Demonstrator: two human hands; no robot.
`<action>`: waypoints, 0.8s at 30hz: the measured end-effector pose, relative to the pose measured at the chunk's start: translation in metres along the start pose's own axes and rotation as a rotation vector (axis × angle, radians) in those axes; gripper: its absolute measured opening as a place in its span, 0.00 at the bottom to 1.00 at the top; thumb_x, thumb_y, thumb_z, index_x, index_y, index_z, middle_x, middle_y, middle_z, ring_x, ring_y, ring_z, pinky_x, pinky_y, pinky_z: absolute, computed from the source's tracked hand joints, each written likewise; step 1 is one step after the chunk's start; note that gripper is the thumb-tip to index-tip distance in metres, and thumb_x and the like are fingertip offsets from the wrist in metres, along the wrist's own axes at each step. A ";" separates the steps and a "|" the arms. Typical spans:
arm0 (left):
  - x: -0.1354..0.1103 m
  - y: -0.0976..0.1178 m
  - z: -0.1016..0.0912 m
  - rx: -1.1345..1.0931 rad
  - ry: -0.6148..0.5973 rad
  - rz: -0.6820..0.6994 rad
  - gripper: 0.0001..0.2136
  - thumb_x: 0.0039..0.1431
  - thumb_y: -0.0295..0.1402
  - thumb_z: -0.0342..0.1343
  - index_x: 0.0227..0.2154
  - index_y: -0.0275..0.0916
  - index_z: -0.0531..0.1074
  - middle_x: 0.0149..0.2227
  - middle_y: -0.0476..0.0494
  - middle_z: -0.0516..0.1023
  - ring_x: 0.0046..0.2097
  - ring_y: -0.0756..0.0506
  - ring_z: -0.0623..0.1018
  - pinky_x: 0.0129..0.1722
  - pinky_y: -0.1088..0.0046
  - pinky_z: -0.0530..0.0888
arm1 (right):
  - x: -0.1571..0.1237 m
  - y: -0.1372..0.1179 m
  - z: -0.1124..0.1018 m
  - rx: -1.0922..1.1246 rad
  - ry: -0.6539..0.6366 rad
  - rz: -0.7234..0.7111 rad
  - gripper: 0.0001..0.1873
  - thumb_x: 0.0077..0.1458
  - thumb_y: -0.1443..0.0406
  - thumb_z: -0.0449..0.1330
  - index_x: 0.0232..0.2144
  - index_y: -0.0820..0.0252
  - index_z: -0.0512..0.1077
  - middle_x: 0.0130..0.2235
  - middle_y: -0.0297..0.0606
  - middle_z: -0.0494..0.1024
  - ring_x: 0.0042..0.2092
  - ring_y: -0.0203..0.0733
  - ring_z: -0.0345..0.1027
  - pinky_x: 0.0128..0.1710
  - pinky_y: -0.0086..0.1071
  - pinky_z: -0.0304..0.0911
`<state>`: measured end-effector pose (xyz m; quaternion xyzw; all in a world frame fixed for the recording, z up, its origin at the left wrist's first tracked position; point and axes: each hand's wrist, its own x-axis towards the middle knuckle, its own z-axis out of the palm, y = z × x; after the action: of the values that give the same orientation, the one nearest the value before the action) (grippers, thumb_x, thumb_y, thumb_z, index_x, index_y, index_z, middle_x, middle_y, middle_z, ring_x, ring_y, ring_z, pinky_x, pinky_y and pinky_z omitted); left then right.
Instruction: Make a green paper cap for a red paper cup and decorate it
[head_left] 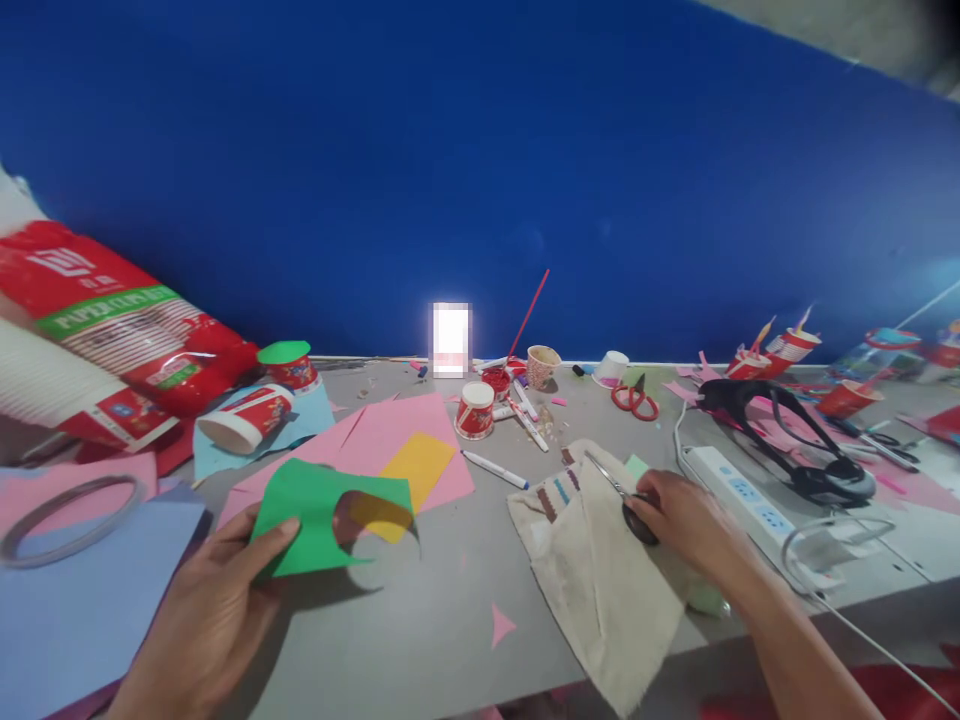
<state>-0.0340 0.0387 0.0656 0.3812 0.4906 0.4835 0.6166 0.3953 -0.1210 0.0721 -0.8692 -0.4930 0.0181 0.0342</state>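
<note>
My left hand (232, 565) pinches a piece of green paper (300, 510) between thumb and fingers, above the table. A rounded hole is cut into that paper, open at its right edge. In my right hand (679, 520) is a pair of scissors (637, 515) with dark handles, its blades pointing up and left over a beige cloth (600, 570). Beyond the green paper lie a yellow paper strip (429, 462) and pink paper (352, 445). A small pink scrap (502, 625) rests on the table between my hands.
Red-handled scissors (635, 400), a paper cup (475, 410) and markers (495, 468) lie toward the back. At left are a bag of paper cups (127, 310), a tape roll (71, 515) and blue paper (97, 600). A power strip (739, 490) and black headgear (795, 440) sit right.
</note>
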 end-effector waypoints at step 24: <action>-0.025 0.023 0.055 -0.203 -0.215 0.257 0.15 0.34 0.32 0.73 0.31 0.40 0.82 0.31 0.43 0.86 0.38 0.36 0.84 0.39 0.63 0.80 | -0.013 -0.133 -0.028 1.387 -0.521 -0.490 0.41 0.33 0.37 0.74 0.39 0.62 0.78 0.35 0.40 0.78 0.29 0.34 0.60 0.28 0.27 0.54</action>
<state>0.0126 0.0206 0.1059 0.4260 0.3182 0.5616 0.6340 0.2765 -0.0650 0.1101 -0.4833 -0.5392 0.5175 0.4560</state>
